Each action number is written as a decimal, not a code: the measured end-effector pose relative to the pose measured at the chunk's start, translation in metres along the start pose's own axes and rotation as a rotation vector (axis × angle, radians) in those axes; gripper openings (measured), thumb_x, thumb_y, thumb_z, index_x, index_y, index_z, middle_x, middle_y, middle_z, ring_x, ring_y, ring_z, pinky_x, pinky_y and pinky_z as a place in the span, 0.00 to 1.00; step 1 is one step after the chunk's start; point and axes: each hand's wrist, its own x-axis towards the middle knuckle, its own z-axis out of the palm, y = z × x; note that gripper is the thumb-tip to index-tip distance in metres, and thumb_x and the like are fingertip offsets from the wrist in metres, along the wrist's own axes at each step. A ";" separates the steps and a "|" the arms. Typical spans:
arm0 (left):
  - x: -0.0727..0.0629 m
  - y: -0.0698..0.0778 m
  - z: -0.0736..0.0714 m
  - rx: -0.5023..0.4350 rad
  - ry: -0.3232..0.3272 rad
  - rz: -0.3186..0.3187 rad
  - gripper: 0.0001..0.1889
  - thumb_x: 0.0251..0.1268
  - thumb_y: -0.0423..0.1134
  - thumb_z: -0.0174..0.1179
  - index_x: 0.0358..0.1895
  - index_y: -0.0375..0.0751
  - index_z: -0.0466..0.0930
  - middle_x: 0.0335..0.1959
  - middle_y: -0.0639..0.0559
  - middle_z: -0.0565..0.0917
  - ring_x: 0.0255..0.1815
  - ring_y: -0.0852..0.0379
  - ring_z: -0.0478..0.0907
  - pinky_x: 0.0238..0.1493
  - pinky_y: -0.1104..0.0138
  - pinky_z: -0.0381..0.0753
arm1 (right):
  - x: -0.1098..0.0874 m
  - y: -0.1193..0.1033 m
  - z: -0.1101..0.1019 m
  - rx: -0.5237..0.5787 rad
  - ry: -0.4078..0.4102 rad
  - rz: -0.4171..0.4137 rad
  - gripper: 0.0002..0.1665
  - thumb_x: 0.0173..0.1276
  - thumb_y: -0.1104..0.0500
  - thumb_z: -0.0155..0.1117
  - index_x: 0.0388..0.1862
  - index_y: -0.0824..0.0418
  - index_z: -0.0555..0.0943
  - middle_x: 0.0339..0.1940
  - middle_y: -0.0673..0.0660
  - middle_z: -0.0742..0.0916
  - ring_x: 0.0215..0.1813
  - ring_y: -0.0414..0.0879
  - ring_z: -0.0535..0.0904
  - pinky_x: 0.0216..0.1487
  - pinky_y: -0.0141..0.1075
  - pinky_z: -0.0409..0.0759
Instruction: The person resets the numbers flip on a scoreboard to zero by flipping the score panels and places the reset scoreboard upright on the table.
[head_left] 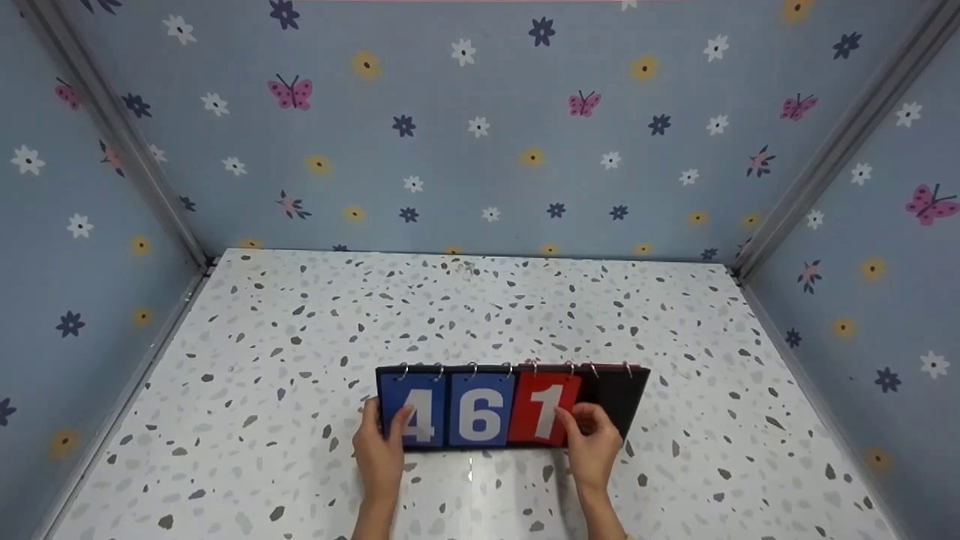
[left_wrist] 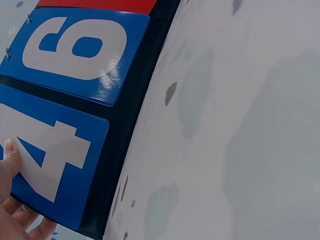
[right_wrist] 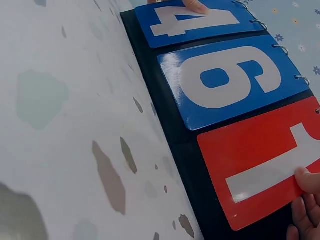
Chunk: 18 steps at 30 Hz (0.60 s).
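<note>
A flip scoreboard point(head_left: 616, 401) with a black backing and metal rings stands tilted on the table. From left it shows a blue 4 card point(head_left: 422, 416), a blue 6 card point(left_wrist: 103, 65) and a red 1 card point(right_wrist: 255, 167); its rightmost place is bare black. My left hand point(head_left: 379, 454) grips the left end, thumb over the 4 card and fingers behind the board. With thumb and fingers, my right hand point(head_left: 595, 448) pinches the right edge of the red 1 card. In the right wrist view the curled fingers point(right_wrist: 301, 218) lie beside that edge.
The board is on a white speckled tabletop point(head_left: 337, 315). Blue walls point(head_left: 480, 90) with flowers and butterflies enclose the back and both sides, with grey posts point(head_left: 131, 135) at the corners. Red card edges point(head_left: 619, 366) show above the board's right top.
</note>
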 end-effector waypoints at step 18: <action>0.000 0.001 0.000 -0.016 0.009 -0.001 0.14 0.52 0.39 0.63 0.38 0.38 0.71 0.28 0.50 0.79 0.28 0.58 0.75 0.30 0.67 0.71 | 0.004 -0.063 -0.032 0.145 -0.247 0.041 0.15 0.53 0.66 0.67 0.41 0.62 0.78 0.31 0.56 0.82 0.26 0.44 0.75 0.25 0.28 0.73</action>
